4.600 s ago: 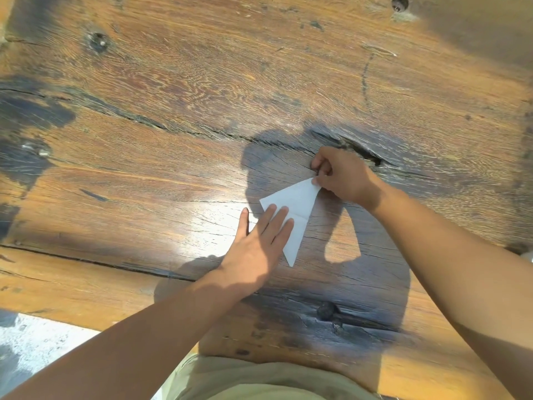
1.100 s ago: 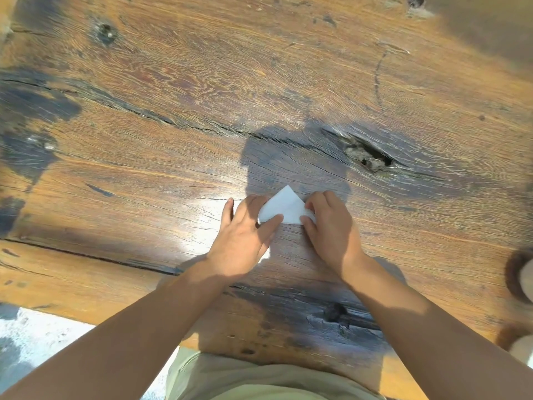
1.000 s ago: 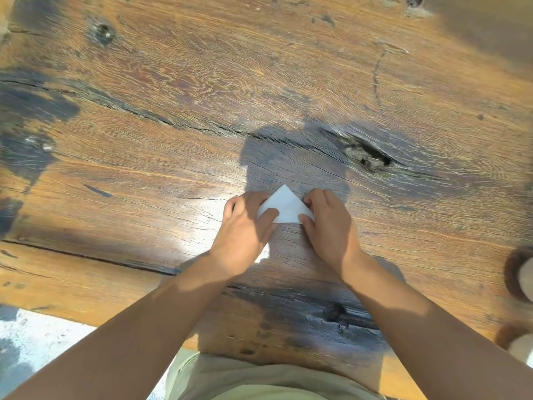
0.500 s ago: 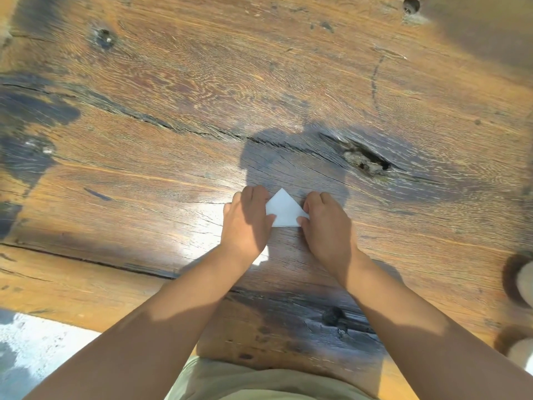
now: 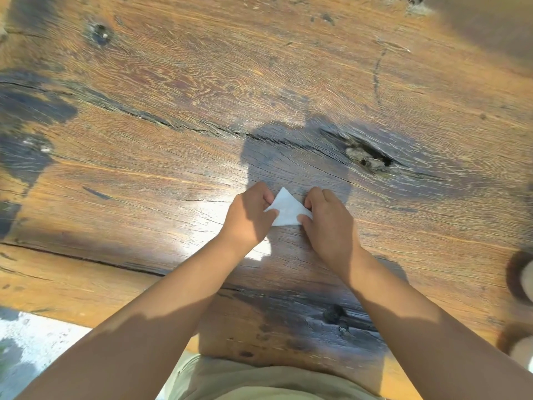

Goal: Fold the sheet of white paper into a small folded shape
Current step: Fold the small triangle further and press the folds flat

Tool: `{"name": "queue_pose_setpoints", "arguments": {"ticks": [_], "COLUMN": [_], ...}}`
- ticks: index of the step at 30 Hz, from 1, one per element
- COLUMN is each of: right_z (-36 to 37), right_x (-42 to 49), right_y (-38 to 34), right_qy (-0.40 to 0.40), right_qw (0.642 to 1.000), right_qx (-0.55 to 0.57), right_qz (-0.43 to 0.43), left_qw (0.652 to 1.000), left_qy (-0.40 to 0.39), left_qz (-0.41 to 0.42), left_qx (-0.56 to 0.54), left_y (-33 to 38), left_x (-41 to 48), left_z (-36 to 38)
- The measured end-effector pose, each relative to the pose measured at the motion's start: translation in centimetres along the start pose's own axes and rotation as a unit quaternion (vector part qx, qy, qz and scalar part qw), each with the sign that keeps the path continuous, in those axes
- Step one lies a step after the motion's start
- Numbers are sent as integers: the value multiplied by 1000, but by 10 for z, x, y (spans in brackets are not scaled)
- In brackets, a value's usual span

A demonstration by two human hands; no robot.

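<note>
The white paper (image 5: 286,209) is folded into a small triangle, its tip pointing away from me, lying on the wooden table (image 5: 202,82). My left hand (image 5: 249,216) grips the triangle's left corner with curled fingers and thumb. My right hand (image 5: 327,223) pinches its right corner, thumb on top of the lower right edge. Both hands hide the paper's outer corners.
A deep knot hole (image 5: 367,158) lies beyond my right hand. A long crack (image 5: 161,122) runs across the table. Two pale round objects (image 5: 526,280) sit at the right edge. The table's near edge (image 5: 57,308) borders pale ground on the lower left.
The long narrow fold from several seconds ago has become a small triangle. In the last second my left fingers curled in tighter on the left corner; my right hand barely shifted.
</note>
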State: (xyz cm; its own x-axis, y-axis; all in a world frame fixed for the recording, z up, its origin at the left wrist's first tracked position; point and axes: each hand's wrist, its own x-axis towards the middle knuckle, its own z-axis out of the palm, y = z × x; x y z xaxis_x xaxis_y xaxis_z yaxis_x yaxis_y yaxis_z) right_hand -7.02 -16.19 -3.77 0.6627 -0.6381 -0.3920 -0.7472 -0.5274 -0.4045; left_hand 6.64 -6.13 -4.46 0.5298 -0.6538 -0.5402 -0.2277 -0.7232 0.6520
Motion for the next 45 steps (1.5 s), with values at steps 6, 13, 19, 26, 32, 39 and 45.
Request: {"name": "queue_pose_setpoints", "arguments": {"ticks": [6, 13, 19, 26, 32, 39, 45], "right_z": [-6, -6, -8, -5, -6, 1, 5], "right_x": [9, 24, 27, 24, 19, 18, 22], "right_y": [-1, -2, -6, -10, -14, -54, -38], "right_qy": [-33, -46, -45, -26, 0, -70, -115], "right_qw": [999, 985, 993, 999, 999, 809, 684], "right_qx": [8, 162, 107, 38, 43, 539, 643], "right_qz": [-2, 27, 15, -7, -9, 223, 325], "left_qw": [999, 999, 994, 939, 909, 898, 896], "left_qy": [-33, -29, -14, 44, 12, 7, -39], "left_qz": [5, 16, 97, 229, 250, 239, 176], "left_qx": [-8, -31, 57, 254, 333, 369, 406], "left_y": [-1, -2, -7, -17, -22, -23, -37], "left_x": [7, 5, -3, -22, -27, -47, -64], "left_z": [-3, 2, -4, -8, -3, 0, 5]}}
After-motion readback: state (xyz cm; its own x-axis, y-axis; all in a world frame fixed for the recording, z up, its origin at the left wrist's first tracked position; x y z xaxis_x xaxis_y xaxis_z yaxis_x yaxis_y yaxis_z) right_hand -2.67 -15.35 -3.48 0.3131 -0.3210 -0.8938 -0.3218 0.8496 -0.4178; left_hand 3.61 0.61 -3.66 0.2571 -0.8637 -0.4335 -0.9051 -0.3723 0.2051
